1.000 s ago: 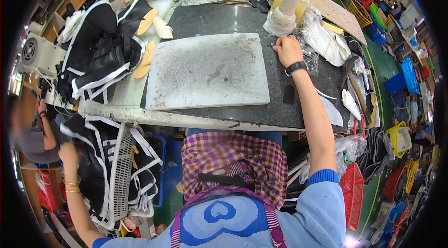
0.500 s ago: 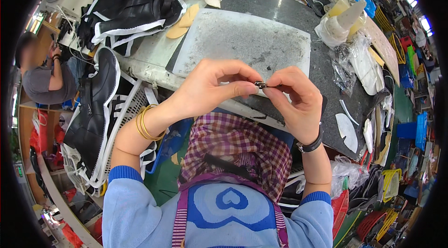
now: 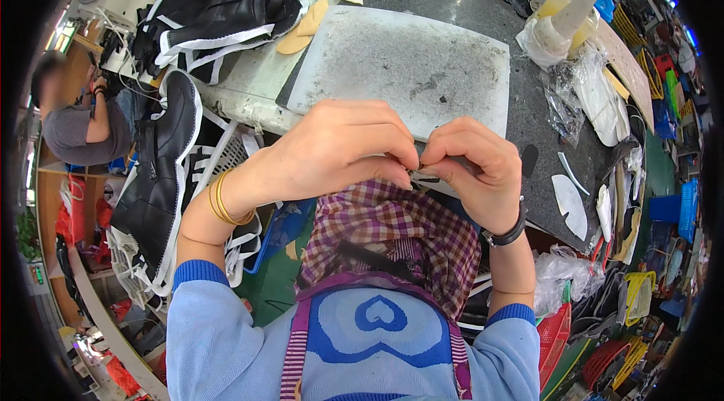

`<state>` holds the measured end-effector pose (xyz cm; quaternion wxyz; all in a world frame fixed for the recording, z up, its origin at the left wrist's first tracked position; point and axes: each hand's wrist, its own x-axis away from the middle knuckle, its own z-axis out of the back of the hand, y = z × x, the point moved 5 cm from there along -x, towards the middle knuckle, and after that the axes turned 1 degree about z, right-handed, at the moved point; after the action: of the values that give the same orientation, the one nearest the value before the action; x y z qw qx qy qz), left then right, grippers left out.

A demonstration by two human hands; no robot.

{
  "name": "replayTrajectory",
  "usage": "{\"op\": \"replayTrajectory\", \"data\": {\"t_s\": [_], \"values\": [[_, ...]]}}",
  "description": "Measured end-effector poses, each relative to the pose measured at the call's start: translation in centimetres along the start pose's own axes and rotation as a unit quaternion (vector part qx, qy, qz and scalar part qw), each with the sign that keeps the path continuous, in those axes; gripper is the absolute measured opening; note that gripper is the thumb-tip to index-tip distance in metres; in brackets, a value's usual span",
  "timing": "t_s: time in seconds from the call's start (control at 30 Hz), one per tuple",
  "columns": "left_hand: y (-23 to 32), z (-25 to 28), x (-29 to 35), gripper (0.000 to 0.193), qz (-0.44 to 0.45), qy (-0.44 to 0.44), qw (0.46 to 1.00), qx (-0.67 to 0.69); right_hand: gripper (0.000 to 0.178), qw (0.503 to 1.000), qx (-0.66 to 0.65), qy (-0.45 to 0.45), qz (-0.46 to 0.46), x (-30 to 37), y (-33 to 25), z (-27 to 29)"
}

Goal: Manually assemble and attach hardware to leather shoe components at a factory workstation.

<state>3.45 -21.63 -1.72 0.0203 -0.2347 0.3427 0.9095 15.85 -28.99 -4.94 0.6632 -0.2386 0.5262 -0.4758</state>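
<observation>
Left hand [image 3: 339, 148] and right hand [image 3: 471, 167] pinch a small dark piece [image 3: 419, 172] at frame centre; keep fingertips clenched over the grey cutting board [image 3: 407, 61]; grip evenly.

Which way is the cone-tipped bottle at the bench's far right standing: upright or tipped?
Upright: the bottle stands on its base on the bench, cone tip uppermost.

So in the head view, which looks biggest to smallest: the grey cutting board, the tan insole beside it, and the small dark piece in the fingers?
1. Grey cutting board.
2. Tan insole.
3. Small dark piece, mostly hidden between both hands, and nearer the camera.
</observation>
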Motion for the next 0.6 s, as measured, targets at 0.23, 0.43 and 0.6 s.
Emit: {"op": "replayTrajectory", "data": {"t_s": [0.23,0.43,0.6], "values": [[-0.7,-0.3,1.7,0.021,-0.034,0.204,0.969,-0.133,0.012,0.947,-0.269,0.151,-0.092,0.3,1.5,-1.8],[-0.8,0.6,0.7,0.033,-0.046,0.143,0.985,-0.079,0.012,0.888,-0.419,0.088,-0.170,0.4,3.6,-1.7],[-0.6,0.8,0.3,0.038,-0.111,0.040,0.991,-0.060,0.016,0.874,-0.458,-0.021,-0.164,-0.6,3.0,-2.5]]}}
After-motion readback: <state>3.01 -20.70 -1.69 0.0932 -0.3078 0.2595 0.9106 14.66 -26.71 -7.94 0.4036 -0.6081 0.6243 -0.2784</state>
